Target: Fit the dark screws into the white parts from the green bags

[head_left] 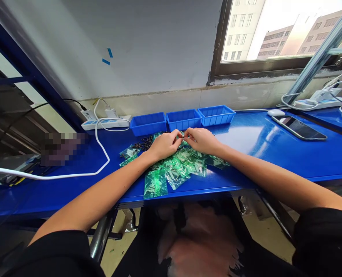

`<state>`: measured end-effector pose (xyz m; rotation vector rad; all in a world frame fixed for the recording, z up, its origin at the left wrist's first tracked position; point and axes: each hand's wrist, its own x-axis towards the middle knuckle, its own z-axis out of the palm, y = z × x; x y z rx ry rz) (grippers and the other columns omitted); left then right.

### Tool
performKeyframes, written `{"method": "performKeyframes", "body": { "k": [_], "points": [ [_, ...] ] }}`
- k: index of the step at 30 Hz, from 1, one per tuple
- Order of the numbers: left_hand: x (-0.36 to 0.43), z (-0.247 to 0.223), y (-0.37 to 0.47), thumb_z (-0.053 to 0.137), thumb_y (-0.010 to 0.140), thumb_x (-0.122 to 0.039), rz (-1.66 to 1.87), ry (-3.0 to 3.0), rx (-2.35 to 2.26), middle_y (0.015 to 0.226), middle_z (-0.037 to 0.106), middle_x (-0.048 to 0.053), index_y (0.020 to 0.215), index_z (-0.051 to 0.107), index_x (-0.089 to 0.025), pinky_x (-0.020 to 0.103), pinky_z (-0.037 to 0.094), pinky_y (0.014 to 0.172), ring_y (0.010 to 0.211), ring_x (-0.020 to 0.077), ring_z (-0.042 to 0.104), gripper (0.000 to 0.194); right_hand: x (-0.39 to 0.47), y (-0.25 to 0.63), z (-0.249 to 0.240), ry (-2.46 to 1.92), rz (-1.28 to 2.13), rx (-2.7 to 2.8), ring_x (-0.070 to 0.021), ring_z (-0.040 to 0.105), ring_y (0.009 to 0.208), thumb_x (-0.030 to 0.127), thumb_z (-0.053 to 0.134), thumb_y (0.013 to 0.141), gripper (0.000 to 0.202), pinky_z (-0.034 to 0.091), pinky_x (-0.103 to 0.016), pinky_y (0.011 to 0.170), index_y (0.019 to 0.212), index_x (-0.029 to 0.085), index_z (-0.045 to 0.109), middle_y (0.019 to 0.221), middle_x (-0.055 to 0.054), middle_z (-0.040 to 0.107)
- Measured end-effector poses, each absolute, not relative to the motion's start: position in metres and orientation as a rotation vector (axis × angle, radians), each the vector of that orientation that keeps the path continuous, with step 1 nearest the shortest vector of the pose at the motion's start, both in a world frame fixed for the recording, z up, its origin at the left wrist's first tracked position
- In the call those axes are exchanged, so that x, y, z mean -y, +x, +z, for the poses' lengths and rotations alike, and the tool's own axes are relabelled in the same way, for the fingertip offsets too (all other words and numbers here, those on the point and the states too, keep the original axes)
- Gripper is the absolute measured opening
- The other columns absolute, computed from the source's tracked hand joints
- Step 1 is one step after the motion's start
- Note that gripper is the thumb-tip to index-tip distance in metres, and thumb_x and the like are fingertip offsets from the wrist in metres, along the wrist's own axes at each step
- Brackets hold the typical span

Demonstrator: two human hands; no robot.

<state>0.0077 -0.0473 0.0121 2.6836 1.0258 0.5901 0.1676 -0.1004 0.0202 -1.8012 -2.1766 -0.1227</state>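
Note:
My left hand [165, 145] and my right hand [201, 140] meet above a heap of green clear bags [185, 163] with small pale pieces inside. Both hands are closed, fingertips pinched around something tiny between them, too small to name. Dark screw-like pieces [144, 144] lie loose just left of my left hand. One green bag [155, 184] lies at the near side of the heap, close to the table's front edge.
Three blue bins [184, 119] stand in a row behind my hands. A phone [299, 127] lies at the right. A power strip [106, 122] sits at the back left, and a white cable [101, 148] runs across the blue table [260, 154].

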Motion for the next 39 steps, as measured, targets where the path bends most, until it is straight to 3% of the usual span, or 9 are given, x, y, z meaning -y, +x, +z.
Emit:
{"method": "performKeyframes", "body": {
  "k": [9,30,39],
  "points": [
    [0.0467,0.0119,0.0076,0.044,0.087,-0.028,0.583,2.681,-1.009,0.07,0.066,0.001,0.103,0.057,-0.017,0.027,0.035,0.056,0.063,0.0182,0.06,0.023,0.1026,0.1664,0.022,-1.824,-0.1,2.183,-0.0207,0.061,0.088,0.02,0.043,0.092,0.023,0.034,-0.026,0.065,0.103,0.017,0.062,0.093,-0.008,0.068],
    [0.0492,0.014,0.0078,0.044,0.086,-0.032,0.556,2.684,-1.051,0.068,0.065,0.001,0.095,0.062,-0.018,0.026,0.032,0.054,0.058,0.0168,0.056,0.025,0.1023,0.1676,0.021,-1.783,-0.07,2.196,-0.0179,0.056,0.08,0.024,0.051,0.088,0.017,0.029,-0.025,0.061,0.101,0.017,0.06,0.078,-0.004,0.062],
    [0.048,0.0127,0.0076,0.044,0.086,-0.032,0.565,2.679,-1.029,0.069,0.065,0.002,0.092,0.062,-0.018,0.026,0.031,0.054,0.058,0.0161,0.056,0.024,0.102,0.1682,0.0209,-1.804,-0.062,2.2,-0.0178,0.056,0.081,0.02,0.05,0.088,0.016,0.028,-0.025,0.059,0.101,0.017,0.058,0.082,-0.005,0.062]
  ]
}}
